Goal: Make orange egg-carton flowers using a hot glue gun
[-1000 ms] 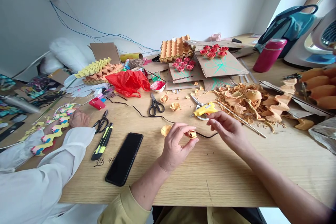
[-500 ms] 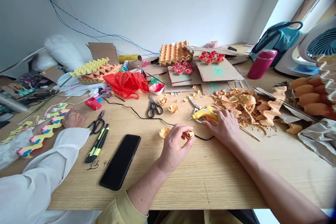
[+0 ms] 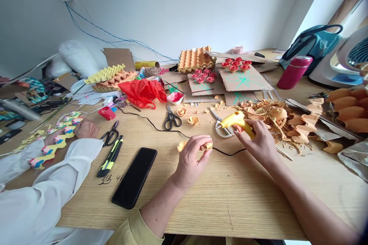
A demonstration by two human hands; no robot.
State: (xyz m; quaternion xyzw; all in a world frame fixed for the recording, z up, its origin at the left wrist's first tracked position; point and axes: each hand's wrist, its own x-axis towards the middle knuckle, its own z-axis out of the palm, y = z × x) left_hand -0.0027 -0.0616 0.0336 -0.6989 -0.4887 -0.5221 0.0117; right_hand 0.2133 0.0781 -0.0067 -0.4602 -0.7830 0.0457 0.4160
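Between the thumb and fingers of my left hand is a small rolled orange paper flower. My right hand grips a yellow glue gun, its nozzle pointing left above silver scissors. A black cord runs from near the gun across the table. Just behind my left hand, partly hidden by it, lies an orange paper cup. Two more open orange paper flowers sit farther back, beside black-handled scissors.
A black phone, a utility knife and black snips lie left. A co-worker's hand rests by painted egg-carton strips. Carton scraps pile up at right. Red flowers stand on cardboard behind.
My right hand has lifted the glue gun slightly off the table and closed round it. My left hand still holds the paper flower. The view has shifted a little.
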